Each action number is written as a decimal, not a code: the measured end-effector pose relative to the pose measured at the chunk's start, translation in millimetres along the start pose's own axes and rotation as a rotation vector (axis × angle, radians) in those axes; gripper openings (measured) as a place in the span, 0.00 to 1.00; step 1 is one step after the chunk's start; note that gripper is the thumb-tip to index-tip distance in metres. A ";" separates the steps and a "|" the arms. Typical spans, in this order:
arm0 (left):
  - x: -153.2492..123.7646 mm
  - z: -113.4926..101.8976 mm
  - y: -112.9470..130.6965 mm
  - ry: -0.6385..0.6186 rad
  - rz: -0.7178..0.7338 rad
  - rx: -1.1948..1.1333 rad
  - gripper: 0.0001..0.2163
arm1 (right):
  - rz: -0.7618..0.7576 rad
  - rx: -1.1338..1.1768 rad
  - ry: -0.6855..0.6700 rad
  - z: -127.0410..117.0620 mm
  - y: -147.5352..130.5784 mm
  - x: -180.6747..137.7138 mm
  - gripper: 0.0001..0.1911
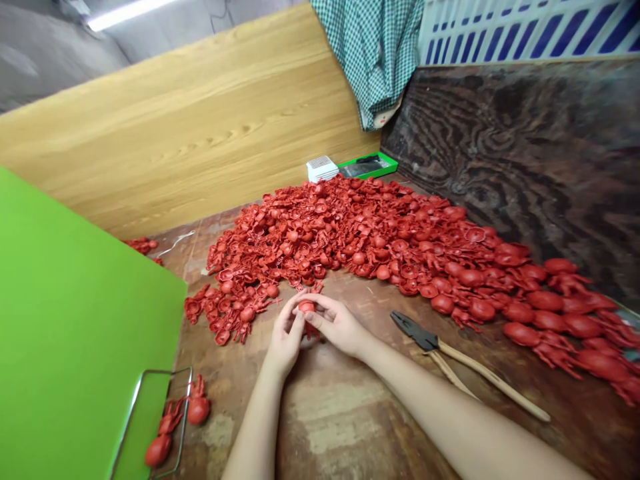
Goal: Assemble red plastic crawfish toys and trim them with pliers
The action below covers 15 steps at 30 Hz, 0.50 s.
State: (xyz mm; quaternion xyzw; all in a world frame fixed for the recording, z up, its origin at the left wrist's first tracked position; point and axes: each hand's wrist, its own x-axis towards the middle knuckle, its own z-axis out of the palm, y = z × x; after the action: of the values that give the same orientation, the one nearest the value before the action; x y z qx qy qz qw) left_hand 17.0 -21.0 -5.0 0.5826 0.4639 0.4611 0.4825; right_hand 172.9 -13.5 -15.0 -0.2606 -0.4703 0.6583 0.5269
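Above the workbench [330, 417], hands [287, 333] holding red molding [307, 307]

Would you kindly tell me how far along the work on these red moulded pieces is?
Little looks done: only a few pieces lie apart, beside a wire frame at the green board. In hand is one piece, pinched between the left hand and right hand. Most looks left: a large heap of red pieces spreads across the wooden bench.
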 end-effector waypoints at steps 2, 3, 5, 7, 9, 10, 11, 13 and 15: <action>0.3 0.8 -0.5 0.001 -0.007 0.009 0.26 | -0.014 -0.022 -0.018 -0.5 -0.8 -0.2 0.27; 0.3 0.9 -1.0 -0.002 -0.010 0.012 0.26 | -0.018 -0.028 -0.021 -0.7 -0.5 -0.2 0.28; 0.2 0.8 -2.0 -0.007 -0.012 0.014 0.28 | -0.013 -0.035 -0.014 -0.5 1.0 -0.2 0.29; 0.0 0.6 -3.0 -0.013 -0.007 0.011 0.30 | 0.000 -0.045 0.007 0.5 2.3 -0.5 0.30; -0.1 1.1 -3.8 -0.030 0.006 0.002 0.36 | 0.013 -0.049 0.022 2.1 2.7 -1.1 0.30; -0.2 1.8 -4.2 -0.042 0.012 -0.003 0.39 | 0.013 -0.047 0.020 3.0 2.5 -1.4 0.29; -0.3 2.7 -4.4 -0.053 0.018 -0.005 0.41 | 0.007 -0.044 0.018 3.8 2.3 -1.8 0.28; -0.5 4.9 -4.5 -0.060 0.026 -0.003 0.40 | -0.017 -0.045 0.021 4.9 2.0 -2.8 0.27; -0.5 6.8 -4.1 -0.050 0.025 0.008 0.36 | -0.044 -0.074 0.043 4.9 2.3 -3.9 0.26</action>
State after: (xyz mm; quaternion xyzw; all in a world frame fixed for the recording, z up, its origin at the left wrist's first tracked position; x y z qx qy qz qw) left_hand 23.3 -22.1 -9.8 0.6015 0.4461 0.4507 0.4859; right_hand 169.0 -18.9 -15.5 -0.2839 -0.4886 0.6228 0.5411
